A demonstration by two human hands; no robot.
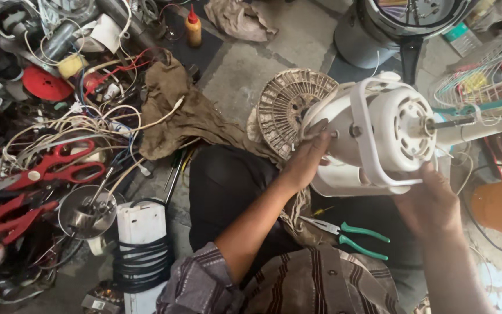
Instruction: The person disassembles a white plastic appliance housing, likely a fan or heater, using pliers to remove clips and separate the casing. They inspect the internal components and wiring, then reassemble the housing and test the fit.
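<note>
On the floor (245, 75) at the left lie red scissors (53, 168) among tangled wires (88, 125), shiny and thin. A brown rag (187, 116) lies crumpled beside them. In the middle, the left hand (309, 160) grips the side of the white fan motor (379, 131), likely to keep it from rolling. It is round, hard plastic. The right hand (431, 203) holds its bottom bracket. Green-handled pliers (350, 232) rest on the lap.
</note>
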